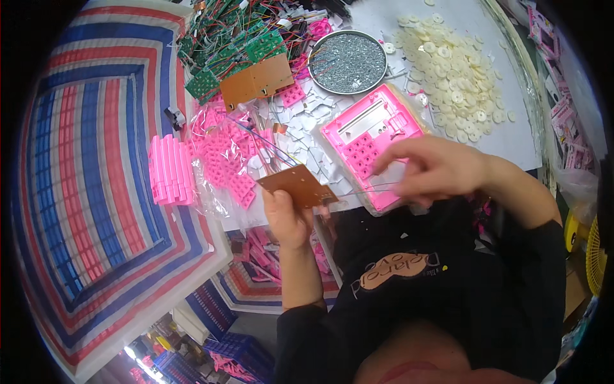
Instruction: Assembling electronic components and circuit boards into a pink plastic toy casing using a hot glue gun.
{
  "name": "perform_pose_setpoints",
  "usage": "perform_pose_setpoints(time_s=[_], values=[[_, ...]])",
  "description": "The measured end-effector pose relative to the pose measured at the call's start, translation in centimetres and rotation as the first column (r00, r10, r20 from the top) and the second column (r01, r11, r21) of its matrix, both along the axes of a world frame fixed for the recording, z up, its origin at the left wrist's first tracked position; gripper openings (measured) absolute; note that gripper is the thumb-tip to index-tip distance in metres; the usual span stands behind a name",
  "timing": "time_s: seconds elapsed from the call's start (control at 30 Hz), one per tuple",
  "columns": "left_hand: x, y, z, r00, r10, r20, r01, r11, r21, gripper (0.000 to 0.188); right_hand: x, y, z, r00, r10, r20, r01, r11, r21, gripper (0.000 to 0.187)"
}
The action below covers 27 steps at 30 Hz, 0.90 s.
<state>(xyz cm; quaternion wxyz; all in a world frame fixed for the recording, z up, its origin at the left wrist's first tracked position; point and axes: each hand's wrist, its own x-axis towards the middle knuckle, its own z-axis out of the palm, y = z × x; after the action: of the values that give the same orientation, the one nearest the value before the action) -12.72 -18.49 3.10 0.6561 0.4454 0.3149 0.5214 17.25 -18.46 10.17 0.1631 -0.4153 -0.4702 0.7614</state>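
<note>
A flat brown circuit board [296, 185] is held above the near edge of the white desk [515, 144] by the left hand [288, 217]. The board is pinched at its near edge by the left grip. Its long axis is slanted from far left to near right, with the plain brown face turned upward; thin coloured wires are seen leading off its far side. The right hand [441, 169] is blurred above the near right part of a pink housing [368, 144], its fingers bent; whether anything is pinched by that grip cannot be told. The housing, of glossy moulded plastic, is laid open side up, its long axis also run from far left to near right. Square pink keys are seated inside. Grey metal pieces are contained in a round dish [348, 92]; pale discs [457, 89] are heaped at far right.
</note>
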Motion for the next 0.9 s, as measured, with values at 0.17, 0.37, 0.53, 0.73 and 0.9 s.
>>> perform_pose_setpoints(time_s=[0.17, 0.37, 0.53, 0.73, 0.9], values=[[-1.3, -1.6, 0.0, 0.968, 0.105, -0.228, -0.096, 0.994, 0.049, 0.033, 8.9, -2.8, 2.1, 0.912, 0.258, 0.320, -0.340, 0.911, 0.235, 0.027], [3.0, -2.6, 3.3, 0.962, -0.263, -0.074, 0.253, 0.960, -0.119, 0.033, 7.4, -4.3, 0.9, 0.840, -0.308, 0.447, -0.305, 0.414, 0.858, 0.057], [5.1, -3.4, 3.7, 0.946, -0.234, -0.225, 0.233, 0.972, -0.032, 0.028, 3.5, -3.7, -0.2, 0.946, 0.140, 0.291, -0.298, 0.726, 0.620, 0.053], [4.3, -5.7, 2.9, 0.865, -0.310, -0.395, 0.321, 0.946, -0.040, 0.025, 1.9, -3.3, 0.3, 0.961, -0.193, 0.200, -0.048, 0.593, 0.803, 0.030], [5.0, -7.1, 2.8, 0.812, -0.538, -0.228, 0.450, 0.824, -0.343, 0.046, -0.1, -2.3, -1.4, 0.997, -0.044, 0.061, 0.004, 0.839, 0.544, 0.022]])
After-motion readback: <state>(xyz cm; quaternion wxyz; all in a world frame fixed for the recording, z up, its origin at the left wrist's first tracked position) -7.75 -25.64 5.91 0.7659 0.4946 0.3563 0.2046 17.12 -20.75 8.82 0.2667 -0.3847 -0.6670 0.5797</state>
